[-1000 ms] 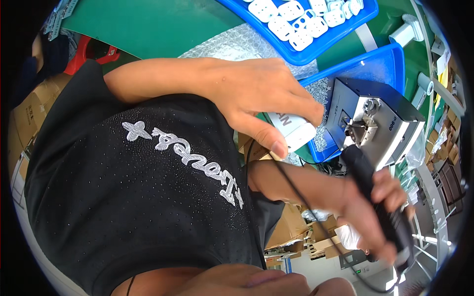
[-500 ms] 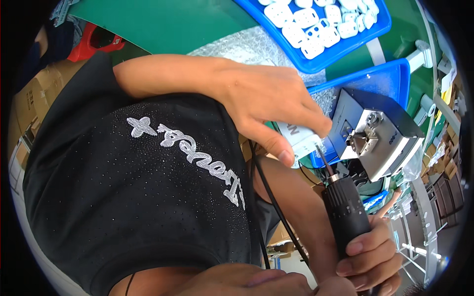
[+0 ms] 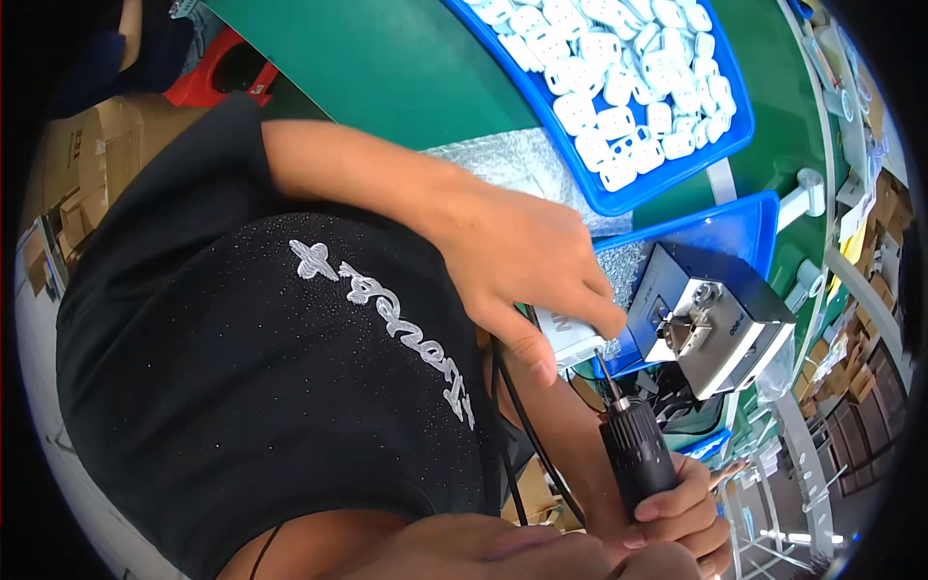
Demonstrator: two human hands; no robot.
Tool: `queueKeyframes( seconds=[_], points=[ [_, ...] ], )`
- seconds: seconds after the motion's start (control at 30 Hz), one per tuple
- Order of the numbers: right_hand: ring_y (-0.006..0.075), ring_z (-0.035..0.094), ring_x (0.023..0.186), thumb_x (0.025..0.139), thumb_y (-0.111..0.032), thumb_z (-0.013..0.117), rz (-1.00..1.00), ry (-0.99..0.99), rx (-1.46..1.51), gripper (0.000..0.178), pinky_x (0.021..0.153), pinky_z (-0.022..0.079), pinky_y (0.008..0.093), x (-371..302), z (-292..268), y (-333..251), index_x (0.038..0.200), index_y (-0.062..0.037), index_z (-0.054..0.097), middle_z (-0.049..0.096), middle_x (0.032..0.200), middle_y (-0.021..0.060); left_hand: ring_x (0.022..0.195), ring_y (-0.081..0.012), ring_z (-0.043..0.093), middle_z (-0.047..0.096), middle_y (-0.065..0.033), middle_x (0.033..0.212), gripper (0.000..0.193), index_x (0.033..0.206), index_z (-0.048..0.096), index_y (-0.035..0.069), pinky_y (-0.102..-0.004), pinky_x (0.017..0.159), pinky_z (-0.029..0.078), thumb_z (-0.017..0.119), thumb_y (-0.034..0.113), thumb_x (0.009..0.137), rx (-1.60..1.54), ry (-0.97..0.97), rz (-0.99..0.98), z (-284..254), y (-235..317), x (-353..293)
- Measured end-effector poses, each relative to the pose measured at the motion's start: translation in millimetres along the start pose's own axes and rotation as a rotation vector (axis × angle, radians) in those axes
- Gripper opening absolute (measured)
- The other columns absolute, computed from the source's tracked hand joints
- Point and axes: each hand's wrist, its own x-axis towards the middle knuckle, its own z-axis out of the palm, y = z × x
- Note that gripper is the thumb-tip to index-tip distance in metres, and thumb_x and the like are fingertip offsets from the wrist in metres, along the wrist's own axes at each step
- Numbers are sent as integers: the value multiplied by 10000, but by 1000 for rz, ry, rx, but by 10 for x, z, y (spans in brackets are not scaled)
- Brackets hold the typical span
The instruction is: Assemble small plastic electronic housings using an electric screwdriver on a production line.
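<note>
My left hand [image 3: 527,266] comes in from the upper left with its back up. Between its thumb and index finger it pinches a white plastic casing [image 3: 563,332] with dark print on its top; the other fingers are mostly hidden. My right hand [image 3: 681,517], lower right, is wrapped around a black electric screwdriver [image 3: 638,454] that points up and left. Its thin bit meets the casing's right-hand end, beside the left index fingertip. Whether a screw sits on the tip is too small to tell.
Beyond my left hand, a blue tray [image 3: 619,205] holds many white plastic casings [image 3: 590,135]. A second blue tray [image 3: 749,237] carries a grey boxy screw feeder [image 3: 730,329]. Clear bubble wrap [image 3: 527,164] lies on the green table [image 3: 387,77]. Black cables [image 3: 527,425] hang before my shirt.
The view has shifted, so the trays sit lower and more casings show. Both hands, the casing and the screwdriver appear further left; the bit still points at the casing's end.
</note>
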Motion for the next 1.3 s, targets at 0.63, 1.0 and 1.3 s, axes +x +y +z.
queueKeyframes(
  seconds=[0.63, 1.0, 1.3],
  points=[
    [395, 673, 961, 637, -252, 840, 894, -26, -1711, 662, 845, 511, 418, 566, -278, 2067, 1149, 35, 533, 693, 972, 246, 1330, -252, 426, 455, -58, 1435, 573, 1367, 483, 193, -481, 1068, 325, 701, 223, 838, 1530, 314, 65, -2287, -1147, 755],
    [312, 675, 792, 726, -216, 837, 833, -51, -1461, 612, 738, 509, 384, 532, -21, 1899, 1179, 20, 499, 669, 843, 189, 1103, -343, 500, 528, -197, 1137, 585, 1244, 498, 22, -525, 941, 378, 723, 185, 729, 1940, 584, -882, -2158, 124, -1458],
    [130, 499, 489, 770, -226, 828, 767, 279, -684, 657, 431, 414, 251, 234, 227, 1313, 1243, 10, 437, 538, 763, 77, 869, -332, 630, 639, -142, 911, 452, 1078, 616, 23, -390, 761, 506, 801, 107, 674, 1327, 836, -222, -1563, 846, -1018]
  ],
)
